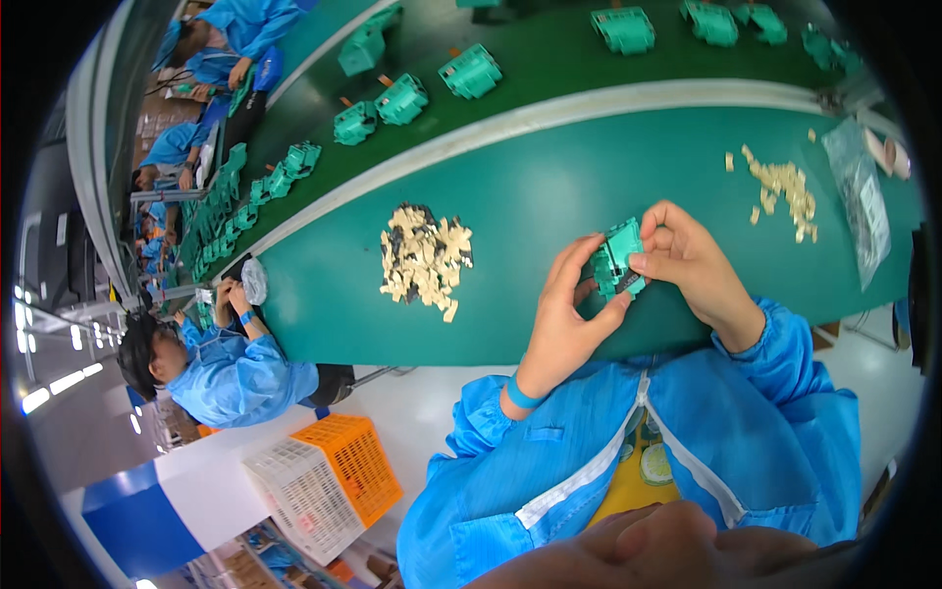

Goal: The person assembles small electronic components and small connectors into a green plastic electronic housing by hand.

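Blue jacket (pixel 569 422), green housing (pixel 615 257) within two-handed grip (pixel 562 329) (pixel 695 265)

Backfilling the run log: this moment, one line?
left hand, right hand: holding green plastic housing; table: cream-and-black pieces, cream pieces, clear plastic bag

No words or numbers can be read. Near the right end of the table (pixel 549 147), a clear plastic bag (pixel 865 211) bears dark marks, too blurred to make out. Beyond the table's left edge, a small pale label (pixel 61 230) on dark equipment (pixel 90 187) is likewise illegible.
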The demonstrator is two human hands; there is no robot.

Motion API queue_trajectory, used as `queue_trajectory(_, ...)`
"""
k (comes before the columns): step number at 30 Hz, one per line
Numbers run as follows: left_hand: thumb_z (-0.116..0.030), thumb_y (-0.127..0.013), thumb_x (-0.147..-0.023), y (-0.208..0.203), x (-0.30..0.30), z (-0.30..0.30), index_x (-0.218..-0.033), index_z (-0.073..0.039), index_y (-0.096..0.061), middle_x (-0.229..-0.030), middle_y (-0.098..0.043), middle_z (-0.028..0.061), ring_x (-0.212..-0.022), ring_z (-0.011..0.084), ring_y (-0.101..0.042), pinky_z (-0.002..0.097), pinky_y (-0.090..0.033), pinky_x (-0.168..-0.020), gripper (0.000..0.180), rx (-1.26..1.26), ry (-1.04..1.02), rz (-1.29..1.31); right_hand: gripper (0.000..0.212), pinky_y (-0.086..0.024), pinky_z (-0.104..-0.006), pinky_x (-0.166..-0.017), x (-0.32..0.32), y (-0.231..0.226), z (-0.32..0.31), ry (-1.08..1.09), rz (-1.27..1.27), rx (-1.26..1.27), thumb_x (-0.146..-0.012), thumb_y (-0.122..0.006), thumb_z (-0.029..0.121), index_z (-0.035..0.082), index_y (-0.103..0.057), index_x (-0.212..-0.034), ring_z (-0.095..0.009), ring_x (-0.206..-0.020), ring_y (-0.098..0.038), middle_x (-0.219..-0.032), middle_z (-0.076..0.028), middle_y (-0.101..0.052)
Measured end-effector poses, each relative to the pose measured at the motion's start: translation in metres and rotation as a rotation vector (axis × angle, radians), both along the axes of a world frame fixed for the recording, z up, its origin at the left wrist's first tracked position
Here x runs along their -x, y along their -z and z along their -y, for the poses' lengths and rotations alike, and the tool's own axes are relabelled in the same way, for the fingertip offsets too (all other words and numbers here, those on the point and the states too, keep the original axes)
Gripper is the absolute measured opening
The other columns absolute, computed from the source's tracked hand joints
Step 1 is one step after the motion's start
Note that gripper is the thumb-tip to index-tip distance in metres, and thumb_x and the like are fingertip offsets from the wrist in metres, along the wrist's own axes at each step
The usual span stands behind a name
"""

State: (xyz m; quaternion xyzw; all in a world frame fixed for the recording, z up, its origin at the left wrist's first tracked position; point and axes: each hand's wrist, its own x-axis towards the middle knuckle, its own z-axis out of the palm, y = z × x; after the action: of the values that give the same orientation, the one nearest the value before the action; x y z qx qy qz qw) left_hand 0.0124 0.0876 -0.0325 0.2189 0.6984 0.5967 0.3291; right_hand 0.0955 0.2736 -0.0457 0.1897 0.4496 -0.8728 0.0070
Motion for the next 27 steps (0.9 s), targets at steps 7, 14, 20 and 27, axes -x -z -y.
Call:
queue_trajectory(7,-0.011,-0.08,-0.081,-0.014,0.026,-0.033,-0.14,-0.003,-0.056,-0.15,-0.044,0.0222,-0.139,0.0484,-0.04,0.0555,-0.036,-0.114,0.063,0.158,-0.189,-1.005,0.044,-0.054,-0.0307,-0.072,0.083,0.006,-0.029,0.012,-0.059,-0.594,-0.093,-0.076,0.021,0.0,-0.053,-0.123,-0.015,-0.084,-0.064,-0.094,-0.009,-0.067)
queue_trajectory(14,-0.011,-0.078,-0.084,-0.013,0.037,0.013,-0.119,-0.004,-0.068,-0.136,-0.059,0.0197,-0.124,0.0395,-0.058,0.0458,-0.049,-0.102,0.037,0.195,-0.212,-0.92,0.061,-0.057,-0.0351,-0.082,0.253,0.059,-0.115,0.187,0.138,-0.811,-0.096,-0.07,0.034,-0.006,-0.051,-0.138,-0.027,-0.097,-0.073,-0.109,-0.019,-0.07)
queue_trajectory(20,-0.012,-0.077,-0.087,-0.005,0.069,0.091,-0.101,-0.001,-0.071,-0.1,-0.07,0.0152,-0.091,0.0322,-0.07,0.0415,-0.056,-0.077,0.019,0.615,-0.526,-0.704,0.035,-0.052,-0.041,-0.097,0.196,0.015,-0.053,0.274,-0.27,-1.419,-0.095,-0.067,0.018,-0.001,-0.062,-0.123,-0.039,-0.119,-0.061,-0.132,-0.021,-0.06)
queue_trajectory(27,-0.017,-0.079,-0.082,0.026,0.115,0.08,-0.091,0.001,-0.072,-0.088,-0.068,0.0167,-0.079,0.0349,-0.067,0.044,-0.054,-0.072,0.021,0.714,-0.497,-0.921,0.014,-0.055,-0.0356,-0.085,0.049,-0.018,-0.002,0.042,-0.376,-1.296,-0.093,-0.066,0.003,-0.001,-0.065,-0.106,-0.032,-0.112,-0.064,-0.128,-0.018,-0.062)
